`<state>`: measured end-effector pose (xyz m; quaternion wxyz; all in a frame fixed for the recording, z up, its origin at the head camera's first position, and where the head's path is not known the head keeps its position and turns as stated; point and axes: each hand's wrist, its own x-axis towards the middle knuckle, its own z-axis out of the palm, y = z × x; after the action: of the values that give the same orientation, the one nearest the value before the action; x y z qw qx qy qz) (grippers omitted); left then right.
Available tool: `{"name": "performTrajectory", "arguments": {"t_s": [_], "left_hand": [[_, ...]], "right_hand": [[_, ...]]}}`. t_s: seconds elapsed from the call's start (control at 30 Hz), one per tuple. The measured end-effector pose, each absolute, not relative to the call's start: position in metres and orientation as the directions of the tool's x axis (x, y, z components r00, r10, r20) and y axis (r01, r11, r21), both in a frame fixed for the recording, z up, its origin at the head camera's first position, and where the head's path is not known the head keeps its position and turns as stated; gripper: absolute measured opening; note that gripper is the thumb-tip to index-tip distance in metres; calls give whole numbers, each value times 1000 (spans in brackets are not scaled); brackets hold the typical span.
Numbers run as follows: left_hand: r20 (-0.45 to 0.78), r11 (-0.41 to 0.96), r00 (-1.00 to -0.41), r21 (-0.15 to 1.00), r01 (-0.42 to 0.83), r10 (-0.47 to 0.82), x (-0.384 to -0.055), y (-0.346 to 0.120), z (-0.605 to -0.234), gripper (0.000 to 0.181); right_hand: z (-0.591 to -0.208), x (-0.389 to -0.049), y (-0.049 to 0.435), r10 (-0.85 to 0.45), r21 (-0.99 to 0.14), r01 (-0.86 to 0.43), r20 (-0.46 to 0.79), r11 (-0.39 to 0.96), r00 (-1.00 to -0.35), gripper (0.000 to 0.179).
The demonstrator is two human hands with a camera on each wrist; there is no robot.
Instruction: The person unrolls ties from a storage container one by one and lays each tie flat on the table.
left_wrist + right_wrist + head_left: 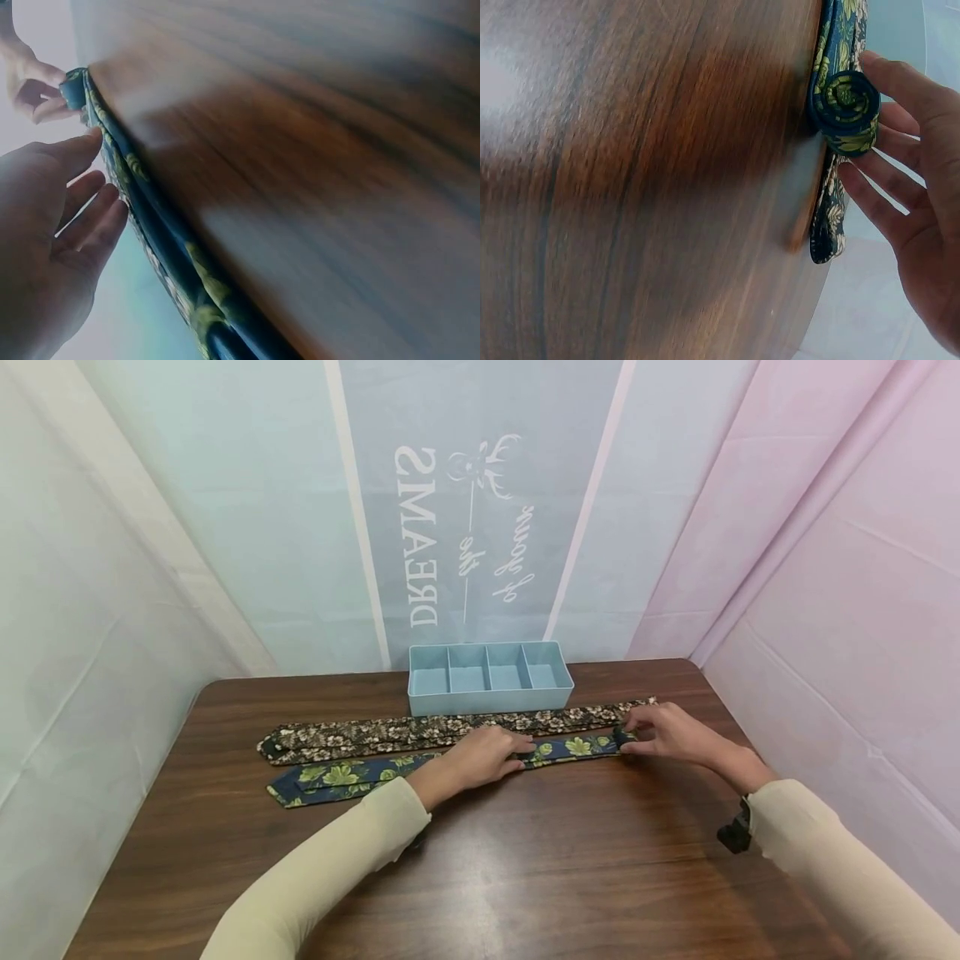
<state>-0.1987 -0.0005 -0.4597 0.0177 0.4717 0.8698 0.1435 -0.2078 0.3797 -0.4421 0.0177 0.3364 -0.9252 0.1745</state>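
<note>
A blue necktie with yellow-green flowers (341,774) lies lengthwise across the table, its right end wound into a coil (847,103). My right hand (667,733) holds this coil, with the thumb on one side and fingers on the other. Around the tie's middle, my left hand (486,757) rests with fingertips right at the fabric; its fingers (88,214) look relaxed and slightly spread. Just behind, a black necktie with cream flowers (375,735) is laid out flat and unrolled, its narrow end (827,238) reaching past the coil.
A light blue tray with four compartments in a row (491,700) stands at the table's back edge, behind the black tie. Brown wood-grain table (525,877) extends toward me. Printed cloth (285,510) hangs behind and along both sides.
</note>
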Motion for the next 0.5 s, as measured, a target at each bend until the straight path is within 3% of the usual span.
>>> {"name": "performTrajectory", "arguments": {"t_s": [0.2,0.5], "left_hand": [[86,500,-532,246,831,842,-201,17,-460,39],[56,522,-548,235,820,835,-206,39,-463,39]], "right_hand": [[-443,-211,376,-609,-293,-623,149,725,-779,17],[-439,-214,374,-633,-315,-621,76,718,-771,26]]}}
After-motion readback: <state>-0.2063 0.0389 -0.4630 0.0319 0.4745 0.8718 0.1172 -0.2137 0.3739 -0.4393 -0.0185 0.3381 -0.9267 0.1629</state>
